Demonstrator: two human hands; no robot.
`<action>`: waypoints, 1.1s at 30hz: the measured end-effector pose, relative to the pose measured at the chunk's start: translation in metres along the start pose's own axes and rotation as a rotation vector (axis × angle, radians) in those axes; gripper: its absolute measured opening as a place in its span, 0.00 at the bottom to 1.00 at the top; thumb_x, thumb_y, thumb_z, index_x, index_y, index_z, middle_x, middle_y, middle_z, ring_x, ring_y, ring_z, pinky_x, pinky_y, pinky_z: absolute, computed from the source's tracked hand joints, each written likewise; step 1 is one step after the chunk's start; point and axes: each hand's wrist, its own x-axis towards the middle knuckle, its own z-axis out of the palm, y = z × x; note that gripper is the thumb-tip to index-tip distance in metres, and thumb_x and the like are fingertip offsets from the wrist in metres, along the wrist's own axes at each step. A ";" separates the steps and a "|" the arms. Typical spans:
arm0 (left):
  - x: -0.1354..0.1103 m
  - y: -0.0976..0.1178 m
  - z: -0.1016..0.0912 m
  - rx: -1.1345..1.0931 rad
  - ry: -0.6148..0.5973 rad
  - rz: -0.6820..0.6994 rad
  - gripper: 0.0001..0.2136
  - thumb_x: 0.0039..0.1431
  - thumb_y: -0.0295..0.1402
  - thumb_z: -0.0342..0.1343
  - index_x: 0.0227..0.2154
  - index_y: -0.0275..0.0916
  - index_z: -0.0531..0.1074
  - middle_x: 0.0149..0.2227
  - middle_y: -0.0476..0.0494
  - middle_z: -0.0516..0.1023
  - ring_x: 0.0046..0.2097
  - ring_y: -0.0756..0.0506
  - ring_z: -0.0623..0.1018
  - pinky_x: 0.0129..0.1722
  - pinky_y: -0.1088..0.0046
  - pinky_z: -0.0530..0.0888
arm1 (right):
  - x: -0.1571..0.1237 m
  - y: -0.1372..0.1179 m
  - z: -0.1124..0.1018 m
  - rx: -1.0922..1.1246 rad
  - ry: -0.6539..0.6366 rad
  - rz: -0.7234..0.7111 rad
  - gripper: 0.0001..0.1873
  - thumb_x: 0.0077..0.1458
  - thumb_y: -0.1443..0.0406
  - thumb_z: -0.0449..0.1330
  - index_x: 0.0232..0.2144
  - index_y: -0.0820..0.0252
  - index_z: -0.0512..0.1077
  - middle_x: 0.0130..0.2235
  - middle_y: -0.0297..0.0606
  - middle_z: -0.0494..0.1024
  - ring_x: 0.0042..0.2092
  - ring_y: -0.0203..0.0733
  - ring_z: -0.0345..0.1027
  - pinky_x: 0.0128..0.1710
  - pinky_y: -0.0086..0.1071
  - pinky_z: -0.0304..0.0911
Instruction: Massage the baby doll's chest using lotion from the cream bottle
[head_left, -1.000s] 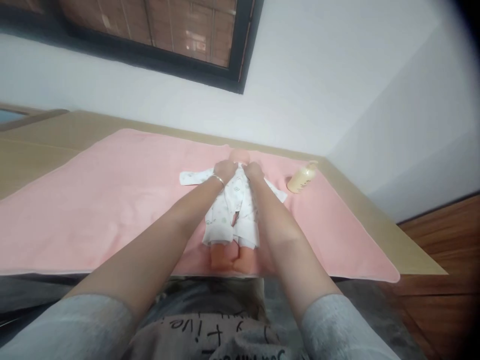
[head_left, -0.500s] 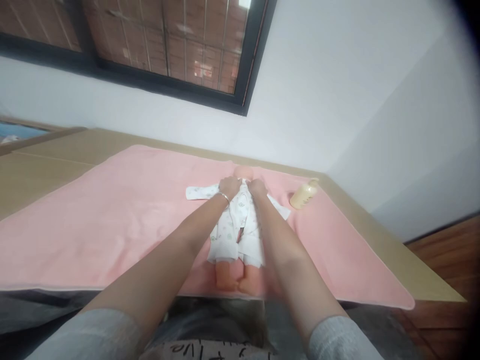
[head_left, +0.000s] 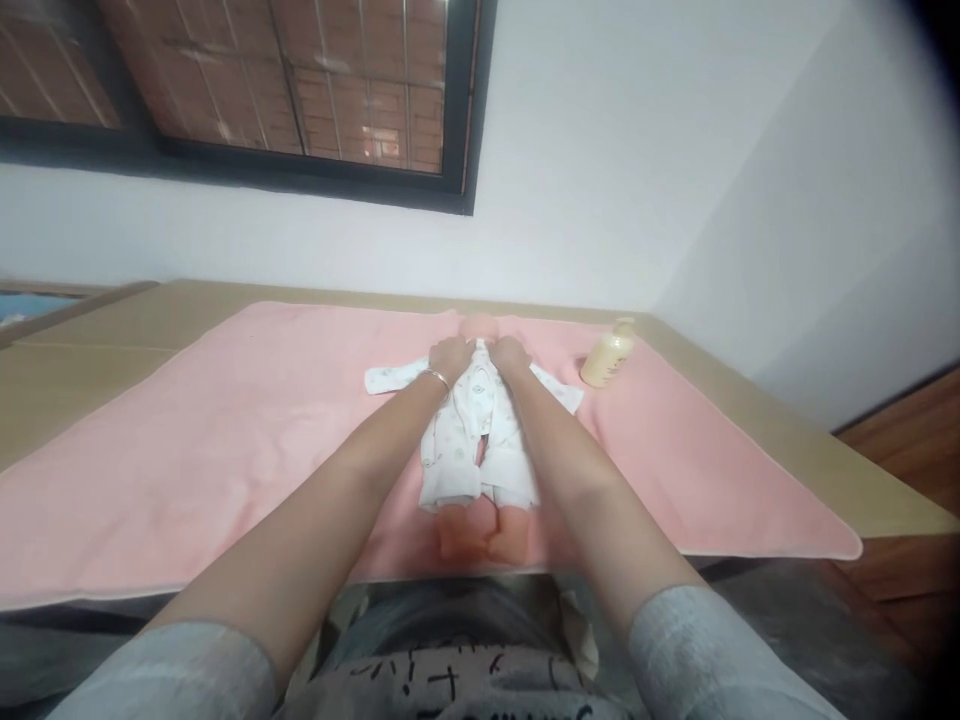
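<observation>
Only the head camera's view is shifting since the earlier frame; the left hand and the right hand are staying at the collar of the white, small-patterned cloth baby garment. Fingers of both hands are curling inward there and touching the fabric; the tips are partly hiding, so I cannot tell whether they are pinching it. The peach-coloured baby doll is lying under the garment, its head just beyond the fingers and its legs pointing near. Its long axis is running far to near between the forearms, with neither hand clearly nearer. The garment's sleeves are stretching out left and right, past the hands. A thin silver bracelet is circling the left wrist.

Beneath everything, a pink cloth mat with pale edging is covering much of a tan tabletop. To the right, a cream-yellow pump bottle is standing on the mat, apart from the right hand. Farther off, a dark-framed window is filling the white wall's upper left.
</observation>
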 end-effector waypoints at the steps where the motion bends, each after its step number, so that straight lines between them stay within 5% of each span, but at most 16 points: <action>1: 0.000 -0.001 0.000 -0.006 0.000 0.007 0.27 0.63 0.48 0.31 0.43 0.37 0.71 0.44 0.36 0.76 0.45 0.43 0.74 0.44 0.68 0.66 | 0.000 0.000 0.000 -0.002 0.006 -0.006 0.23 0.59 0.53 0.47 0.48 0.59 0.68 0.51 0.48 0.70 0.55 0.53 0.60 0.53 0.48 0.53; 21: -0.004 -0.005 -0.003 -0.006 0.066 -0.007 0.26 0.63 0.46 0.31 0.38 0.37 0.73 0.40 0.35 0.77 0.43 0.41 0.76 0.43 0.67 0.67 | 0.002 0.003 0.005 -0.065 -0.036 -0.078 0.29 0.61 0.54 0.37 0.47 0.63 0.71 0.49 0.51 0.72 0.52 0.53 0.65 0.50 0.47 0.58; 33: -0.002 -0.003 0.007 -0.049 0.013 -0.012 0.27 0.63 0.47 0.30 0.45 0.38 0.70 0.46 0.37 0.75 0.47 0.42 0.73 0.47 0.67 0.64 | 0.002 0.015 0.005 -0.046 -0.041 -0.051 0.31 0.61 0.52 0.34 0.49 0.60 0.69 0.52 0.47 0.70 0.53 0.52 0.62 0.53 0.44 0.54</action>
